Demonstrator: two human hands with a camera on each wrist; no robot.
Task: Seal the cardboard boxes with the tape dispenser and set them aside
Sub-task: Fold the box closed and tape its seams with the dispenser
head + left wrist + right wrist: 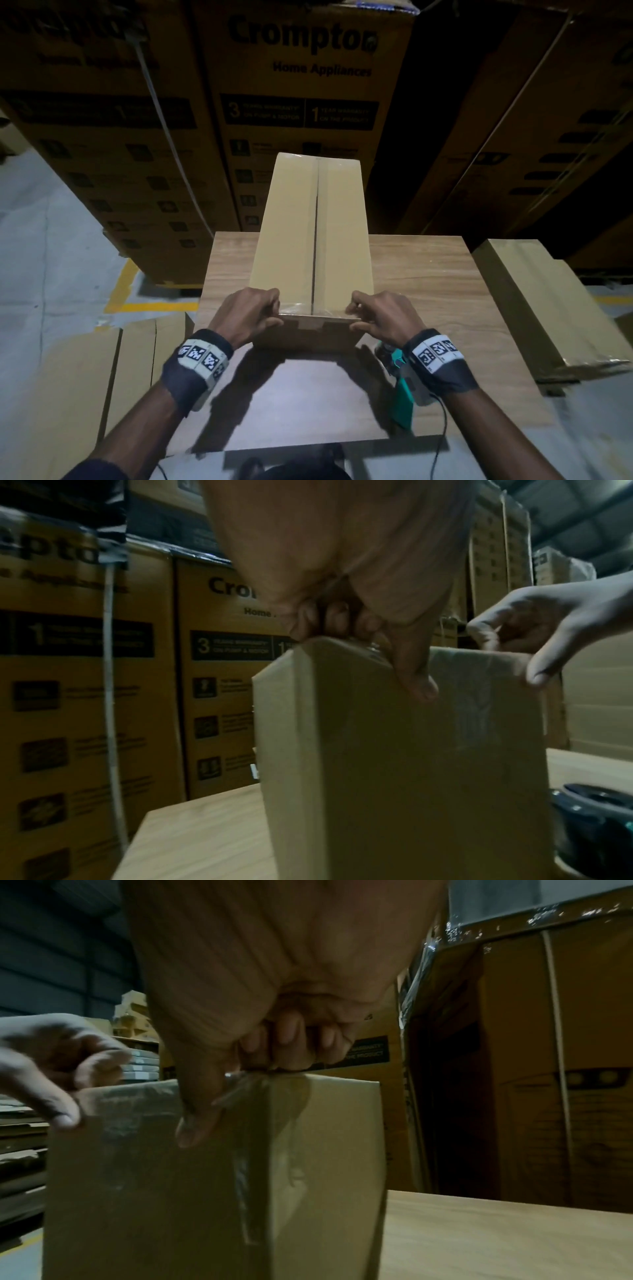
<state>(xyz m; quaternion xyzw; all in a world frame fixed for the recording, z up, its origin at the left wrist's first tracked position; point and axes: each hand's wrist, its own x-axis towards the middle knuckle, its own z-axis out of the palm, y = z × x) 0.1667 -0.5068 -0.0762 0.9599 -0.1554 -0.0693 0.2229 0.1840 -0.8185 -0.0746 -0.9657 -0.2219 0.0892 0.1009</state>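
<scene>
We had the long box (310, 226) lying on the wooden table (428, 274), its far end reaching past the table's back edge toward the stacked printed cartons (301, 85). Our left hand (248, 317) curled over the near left corner, fingers on top and thumb down the end face, and our right hand (375, 317) gripped the near right corner the same way. Both seemed to be pressing down the clear tape (313, 308) folded over that near edge.

We judged the box light and fairly stiff, with plain cardboard that gave a sure hold, though the tape itself would be slick. Being long and narrow, it would likely swing if held by one end, so we thought the two long sides near the middle the better place to take it.

The tape dispenser (399, 380) lay on the table just beside our right wrist, largely hidden by the wristband. The box's contents and far end were out of sight. More boxes (534, 301) lay to our right, flat cardboard (102, 377) to our left; the dim light hid whether those boxes were taped.
</scene>
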